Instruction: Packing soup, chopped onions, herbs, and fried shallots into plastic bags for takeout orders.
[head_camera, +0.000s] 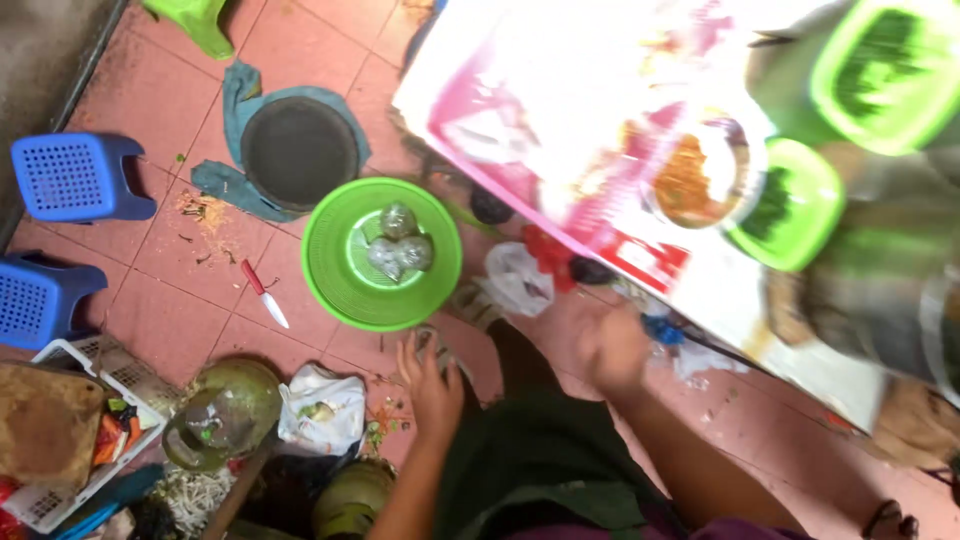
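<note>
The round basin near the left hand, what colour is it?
Bright green basin, seen in the head view.

Left hand (430, 375) reaches toward a green basin (335, 275); right hand (612, 350) is blurred.

Basin (345, 285) on floor w/ 3 bags (399, 243) in it; knife (265, 294) just left of it, pan (298, 152) behind. Two stools (75, 175) far left. Left hand (430, 375) just below basin's rim; right hand (612, 347) near table (520, 120) edge.
</note>
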